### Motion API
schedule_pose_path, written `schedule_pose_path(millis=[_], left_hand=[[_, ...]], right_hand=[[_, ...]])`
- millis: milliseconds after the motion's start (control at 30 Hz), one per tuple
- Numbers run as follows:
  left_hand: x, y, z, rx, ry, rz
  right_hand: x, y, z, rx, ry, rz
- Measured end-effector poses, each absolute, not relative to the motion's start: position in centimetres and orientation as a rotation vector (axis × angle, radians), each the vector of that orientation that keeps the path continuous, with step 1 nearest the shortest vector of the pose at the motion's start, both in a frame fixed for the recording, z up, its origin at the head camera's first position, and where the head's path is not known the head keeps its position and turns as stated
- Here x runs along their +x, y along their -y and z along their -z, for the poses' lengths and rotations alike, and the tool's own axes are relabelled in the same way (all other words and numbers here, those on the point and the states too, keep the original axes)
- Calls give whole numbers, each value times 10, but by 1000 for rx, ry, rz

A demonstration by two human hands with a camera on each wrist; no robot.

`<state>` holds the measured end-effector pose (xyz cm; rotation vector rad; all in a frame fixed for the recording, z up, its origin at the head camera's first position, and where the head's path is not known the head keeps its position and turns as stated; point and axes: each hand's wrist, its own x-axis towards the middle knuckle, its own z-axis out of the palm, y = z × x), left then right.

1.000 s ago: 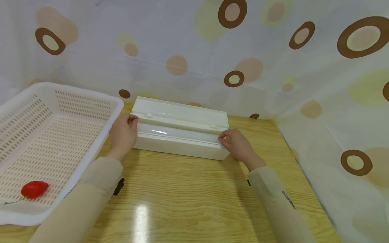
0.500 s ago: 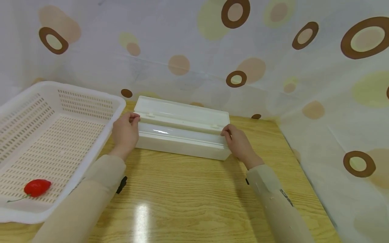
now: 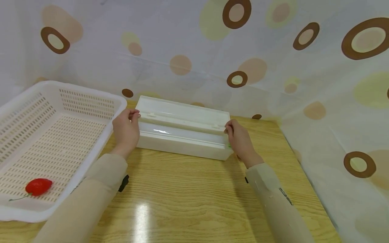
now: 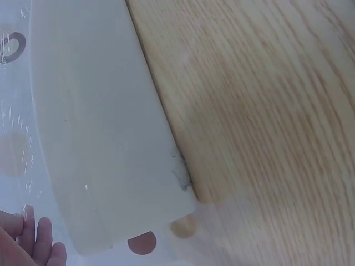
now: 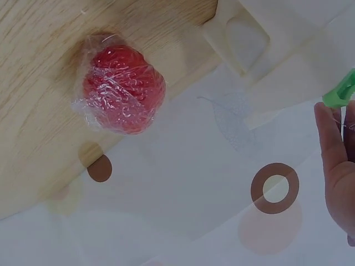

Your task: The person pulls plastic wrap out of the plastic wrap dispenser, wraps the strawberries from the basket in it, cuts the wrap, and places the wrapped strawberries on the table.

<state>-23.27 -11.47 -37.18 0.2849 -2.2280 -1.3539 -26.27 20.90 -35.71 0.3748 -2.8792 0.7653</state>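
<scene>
Big white basket (image 3: pixel 91 98) sits at the tabletop's (image 3: pixel 188 195) left edge, a red strawberry (image 3: pixel 37 186) in its near corner. Long white dispenser box (image 3: pixel 182 135) lies along the far edge, lid up; left hand (image 3: pixel 126 130) pinches its left end, right hand (image 3: pixel 240 140) pinches its right end. A plastic-wrapped red fruit (image 5: pixel 123 91) lies by the right end.

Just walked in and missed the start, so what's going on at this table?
A person has both hands on a long white dispenser box lying open on the wooden table. The left hand grips its left end, and the right hand pinches its right end by a small green part. A plastic-wrapped red fruit lies beside the box, and a red pepper sits in the white basket.
</scene>
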Motion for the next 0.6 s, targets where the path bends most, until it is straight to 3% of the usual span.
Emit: schedule_pose_path(millis=[600], left_hand=[[-233, 111, 355, 208, 1966, 1382]], right_hand=[[-257, -204, 335, 352, 2699, -896]])
